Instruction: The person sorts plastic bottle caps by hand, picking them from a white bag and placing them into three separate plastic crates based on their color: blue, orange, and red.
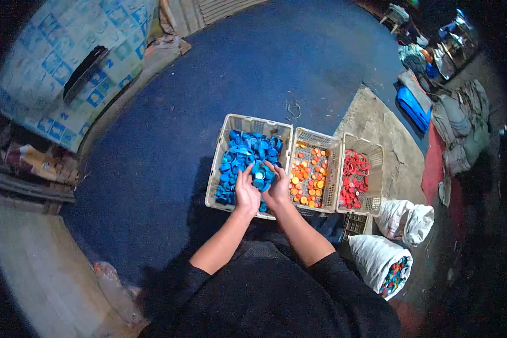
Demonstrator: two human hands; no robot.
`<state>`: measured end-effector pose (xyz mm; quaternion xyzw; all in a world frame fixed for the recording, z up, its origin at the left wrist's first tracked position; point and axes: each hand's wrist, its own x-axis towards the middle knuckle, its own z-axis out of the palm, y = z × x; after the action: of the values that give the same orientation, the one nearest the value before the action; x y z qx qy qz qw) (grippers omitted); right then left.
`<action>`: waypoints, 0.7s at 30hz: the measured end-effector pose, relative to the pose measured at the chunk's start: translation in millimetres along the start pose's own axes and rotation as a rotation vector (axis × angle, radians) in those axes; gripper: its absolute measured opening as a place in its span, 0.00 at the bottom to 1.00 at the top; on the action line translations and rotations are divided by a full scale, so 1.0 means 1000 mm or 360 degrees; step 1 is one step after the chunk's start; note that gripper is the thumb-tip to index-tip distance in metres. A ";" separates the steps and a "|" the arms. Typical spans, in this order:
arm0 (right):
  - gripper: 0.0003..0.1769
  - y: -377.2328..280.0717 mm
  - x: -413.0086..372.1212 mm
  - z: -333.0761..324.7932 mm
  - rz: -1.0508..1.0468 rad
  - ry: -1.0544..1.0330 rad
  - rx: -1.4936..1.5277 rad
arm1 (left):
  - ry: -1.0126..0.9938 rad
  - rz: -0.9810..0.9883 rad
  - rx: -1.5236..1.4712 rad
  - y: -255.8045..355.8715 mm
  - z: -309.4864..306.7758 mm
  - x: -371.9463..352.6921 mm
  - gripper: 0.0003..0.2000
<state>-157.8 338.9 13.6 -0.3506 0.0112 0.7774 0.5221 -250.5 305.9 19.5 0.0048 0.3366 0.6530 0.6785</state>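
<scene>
My left hand (pixel 247 194) and my right hand (pixel 278 190) are cupped side by side over the near part of a pale plastic crate (pixel 216 163). Between the palms rests a small heap of blue bottle caps (pixel 259 176), one showing a whitish inside. Below them, the crate holds many loose blue caps (pixel 231 155). To its right stands a second crate (pixel 316 134) with orange and yellow caps (pixel 303 172). Beyond that, a third crate (pixel 376 188) contains red caps and ring-like red pieces (pixel 355 163). The undersides of both hands are hidden.
A white sack (pixel 372 256) of mixed coloured caps lies open at the lower right, beside another white sack (pixel 408 218). Folded cloths and a blue bundle (pixel 414 108) sit at right. A patterned sheet (pixel 67 62) covers something at upper left. The floor (pixel 208 73) is dark blue.
</scene>
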 end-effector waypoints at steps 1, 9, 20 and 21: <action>0.24 -0.004 0.009 -0.003 -0.0037 -0.0064 -0.0090 | -0.0054 -0.0042 -0.0007 0.001 -0.008 0.012 0.37; 0.30 -0.014 0.001 -0.093 -0.0254 0.0571 -0.0719 | 0.0103 -0.0532 0.0769 0.048 -0.104 0.021 0.43; 0.21 0.128 -0.251 -0.320 -0.0075 0.1748 -0.1762 | 0.0075 -0.1105 0.1781 0.133 -0.240 -0.031 0.27; 0.21 0.157 -0.272 -0.337 -0.0004 0.1820 -0.1617 | 0.0059 -0.1164 0.1954 0.128 -0.238 -0.029 0.26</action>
<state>-50.2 -80.4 -144.0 -0.8954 -0.0797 0.3841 0.2105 -471.7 195.9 -94.8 0.2615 0.6350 0.0762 0.7229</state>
